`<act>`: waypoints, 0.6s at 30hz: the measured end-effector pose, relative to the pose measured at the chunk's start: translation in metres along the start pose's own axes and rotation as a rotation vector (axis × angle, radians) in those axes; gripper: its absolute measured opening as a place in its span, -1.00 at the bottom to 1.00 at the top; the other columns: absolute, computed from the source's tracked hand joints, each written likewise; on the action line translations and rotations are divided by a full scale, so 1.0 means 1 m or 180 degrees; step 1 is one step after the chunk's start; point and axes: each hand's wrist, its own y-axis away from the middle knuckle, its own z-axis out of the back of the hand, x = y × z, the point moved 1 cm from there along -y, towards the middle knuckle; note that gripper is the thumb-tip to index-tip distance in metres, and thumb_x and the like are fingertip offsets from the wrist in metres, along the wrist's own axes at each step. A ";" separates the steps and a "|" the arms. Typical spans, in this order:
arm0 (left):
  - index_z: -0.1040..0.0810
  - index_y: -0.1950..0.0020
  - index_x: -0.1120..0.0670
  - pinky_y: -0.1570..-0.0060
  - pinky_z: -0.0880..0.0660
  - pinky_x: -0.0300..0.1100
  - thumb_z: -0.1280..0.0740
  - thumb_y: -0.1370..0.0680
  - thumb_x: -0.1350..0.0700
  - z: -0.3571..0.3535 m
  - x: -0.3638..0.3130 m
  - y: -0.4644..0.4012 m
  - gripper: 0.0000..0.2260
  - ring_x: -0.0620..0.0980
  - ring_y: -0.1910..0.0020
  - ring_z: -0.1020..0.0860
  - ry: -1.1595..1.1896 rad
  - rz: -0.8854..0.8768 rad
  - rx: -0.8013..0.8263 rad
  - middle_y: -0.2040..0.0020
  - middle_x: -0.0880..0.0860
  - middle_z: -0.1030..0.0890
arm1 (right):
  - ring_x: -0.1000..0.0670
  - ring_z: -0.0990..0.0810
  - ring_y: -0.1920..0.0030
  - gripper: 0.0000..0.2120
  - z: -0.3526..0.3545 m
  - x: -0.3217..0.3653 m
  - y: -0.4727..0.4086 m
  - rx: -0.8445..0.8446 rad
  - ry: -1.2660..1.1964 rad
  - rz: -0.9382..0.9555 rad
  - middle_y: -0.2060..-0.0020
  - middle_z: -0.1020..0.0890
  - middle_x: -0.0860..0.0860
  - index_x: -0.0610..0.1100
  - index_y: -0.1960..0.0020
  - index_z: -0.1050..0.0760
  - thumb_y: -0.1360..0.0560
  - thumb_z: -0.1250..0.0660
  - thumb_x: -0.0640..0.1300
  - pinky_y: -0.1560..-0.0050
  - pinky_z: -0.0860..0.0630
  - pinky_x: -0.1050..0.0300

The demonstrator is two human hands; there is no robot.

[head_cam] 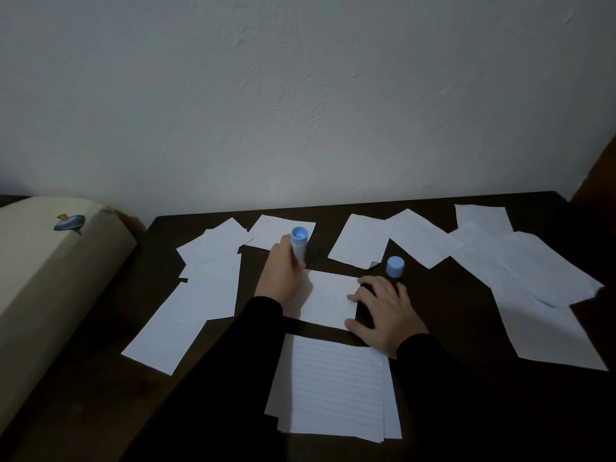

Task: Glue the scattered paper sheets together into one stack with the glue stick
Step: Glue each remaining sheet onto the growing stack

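Note:
My left hand (pixel 281 271) grips a light blue glue stick (pixel 298 243) held upright, its lower end at the left edge of a small white sheet (pixel 328 300) on the dark table. On that sheet's right edge my right hand (pixel 383 308) lies flat with fingers spread. The stick's blue cap (pixel 395 267) stands on the table just beyond my right hand. A stack of lined sheets (pixel 333 388) lies nearest to me. Several loose white sheets are scattered at the left (pixel 196 295), the back (pixel 361 240) and the right (pixel 540 285).
The dark wooden table (pixel 443 305) ends against a white wall at the back. A cream cushioned object (pixel 43 278) with a small sticker sits off the table's left edge. A brown surface shows at the far right edge of the view.

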 end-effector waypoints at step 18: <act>-0.29 -0.41 0.02 -0.30 -0.44 -0.01 -0.37 -0.55 0.03 0.015 0.038 0.060 -0.52 0.03 -0.27 -0.47 0.2417 0.1268 -0.1213 -0.29 0.07 -0.48 | 0.06 -0.12 -0.44 -0.53 -0.007 -0.001 0.000 -0.0205 0.0165 -0.0013 -0.35 -0.22 0.09 0.15 -0.50 -0.12 -0.60 -0.07 0.09 -0.48 0.06 -0.13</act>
